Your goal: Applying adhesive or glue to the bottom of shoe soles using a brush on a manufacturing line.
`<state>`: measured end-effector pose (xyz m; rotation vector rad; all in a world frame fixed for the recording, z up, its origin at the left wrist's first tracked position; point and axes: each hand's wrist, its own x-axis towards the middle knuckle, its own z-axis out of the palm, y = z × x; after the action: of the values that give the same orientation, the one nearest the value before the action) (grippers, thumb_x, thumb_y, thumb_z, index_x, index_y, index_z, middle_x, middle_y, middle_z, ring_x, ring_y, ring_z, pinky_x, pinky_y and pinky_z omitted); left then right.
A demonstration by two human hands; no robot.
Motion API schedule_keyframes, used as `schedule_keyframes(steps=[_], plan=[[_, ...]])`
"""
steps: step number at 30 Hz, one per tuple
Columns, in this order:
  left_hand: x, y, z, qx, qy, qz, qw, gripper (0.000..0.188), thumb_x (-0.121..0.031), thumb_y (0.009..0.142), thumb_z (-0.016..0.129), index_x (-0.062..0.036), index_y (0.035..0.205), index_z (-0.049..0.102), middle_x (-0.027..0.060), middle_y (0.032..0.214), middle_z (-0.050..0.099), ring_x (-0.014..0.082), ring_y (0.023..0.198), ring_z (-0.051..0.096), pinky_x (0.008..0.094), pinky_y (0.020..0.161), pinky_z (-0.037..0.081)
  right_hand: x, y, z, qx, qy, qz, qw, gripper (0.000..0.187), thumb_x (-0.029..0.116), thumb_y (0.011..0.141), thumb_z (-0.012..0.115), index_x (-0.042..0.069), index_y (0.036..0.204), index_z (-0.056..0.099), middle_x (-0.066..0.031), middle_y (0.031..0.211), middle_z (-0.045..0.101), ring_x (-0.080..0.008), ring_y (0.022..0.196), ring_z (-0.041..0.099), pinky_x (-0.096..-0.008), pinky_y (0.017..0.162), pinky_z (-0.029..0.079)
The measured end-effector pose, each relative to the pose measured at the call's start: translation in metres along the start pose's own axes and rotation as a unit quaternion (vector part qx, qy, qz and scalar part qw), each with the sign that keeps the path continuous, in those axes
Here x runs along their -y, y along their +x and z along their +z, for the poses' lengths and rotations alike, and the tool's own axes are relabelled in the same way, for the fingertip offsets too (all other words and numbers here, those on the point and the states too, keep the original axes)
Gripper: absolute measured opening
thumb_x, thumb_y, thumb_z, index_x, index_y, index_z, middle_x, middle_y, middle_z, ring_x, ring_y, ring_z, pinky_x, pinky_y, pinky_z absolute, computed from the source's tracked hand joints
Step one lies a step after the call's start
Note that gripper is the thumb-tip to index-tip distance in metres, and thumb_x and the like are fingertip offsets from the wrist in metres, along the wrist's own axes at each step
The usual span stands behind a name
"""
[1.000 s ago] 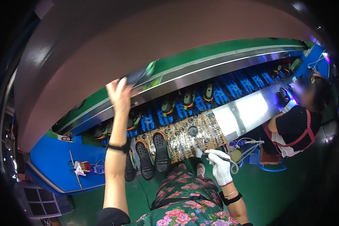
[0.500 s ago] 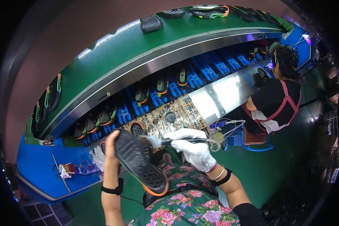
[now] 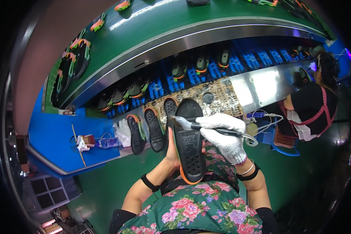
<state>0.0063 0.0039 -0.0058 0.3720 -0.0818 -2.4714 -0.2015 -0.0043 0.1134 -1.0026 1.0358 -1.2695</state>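
Shoe sole (image 3: 189, 142), black with an orange rim, stands at frame centre, long axis running up-down. I see my left hand (image 3: 172, 145) gripping its left edge from behind; my gloved right hand (image 3: 224, 136), closed around a brush (image 3: 206, 128), reaches across its upper part.

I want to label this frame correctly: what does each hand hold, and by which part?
The left hand holds a black shoe sole from behind, near its middle. The gloved right hand grips a brush by its handle, bristles on the sole.
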Motion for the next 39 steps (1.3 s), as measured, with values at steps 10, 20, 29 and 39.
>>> schedule_keyframes(steps=[10, 20, 29, 39], plan=[[-0.017, 0.011, 0.054, -0.050, -0.021, 0.181, 0.982, 0.104, -0.090, 0.090, 0.019, -0.0109, 0.152, 0.046, 0.0111, 0.143, 0.059, 0.0277, 0.128, 0.060, 0.0470, 0.109, 0.050, 0.012, 0.040, 0.025, -0.029, -0.306, -0.350, 0.885, 0.026, -0.005, 0.074, 0.081, 0.002, 0.099, 0.078, -0.0148, 0.096, 0.077, -0.0264, 0.085, 0.073, -0.0356, 0.076, 0.057], [-0.001, 0.018, 0.055, -0.176, 0.166, 0.182, 0.953, 0.117, -0.098, 0.081, 0.020, -0.0087, 0.151, 0.046, 0.0133, 0.147, 0.055, 0.0313, 0.135, 0.054, 0.0482, 0.116, 0.041, 0.007, 0.024, 0.044, 0.032, -0.329, -0.342, 0.880, 0.027, -0.003, 0.075, 0.081, 0.004, 0.101, 0.078, -0.0148, 0.101, 0.077, -0.0263, 0.085, 0.072, -0.0350, 0.077, 0.056], [0.002, 0.036, 0.016, 0.126, -0.073, 0.189, 0.971, 0.118, -0.099, 0.080, 0.018, -0.0089, 0.151, 0.045, 0.0110, 0.145, 0.056, 0.0292, 0.131, 0.056, 0.0456, 0.113, 0.044, -0.003, 0.018, 0.028, 0.025, -0.380, -0.369, 0.848, 0.030, 0.000, 0.077, 0.079, 0.002, 0.107, 0.077, -0.0169, 0.104, 0.076, -0.0319, 0.089, 0.072, -0.0389, 0.079, 0.055], [0.002, 0.060, -0.016, 0.090, -0.156, 0.221, 0.959, 0.103, -0.093, 0.088, 0.021, -0.0111, 0.143, 0.050, 0.0084, 0.134, 0.060, 0.0255, 0.119, 0.061, 0.0446, 0.109, 0.048, -0.028, 0.020, 0.015, -0.007, -0.287, -0.390, 0.875, 0.040, 0.004, 0.081, 0.076, 0.008, 0.121, 0.074, -0.0130, 0.113, 0.074, -0.0325, 0.101, 0.070, -0.0410, 0.083, 0.056]])
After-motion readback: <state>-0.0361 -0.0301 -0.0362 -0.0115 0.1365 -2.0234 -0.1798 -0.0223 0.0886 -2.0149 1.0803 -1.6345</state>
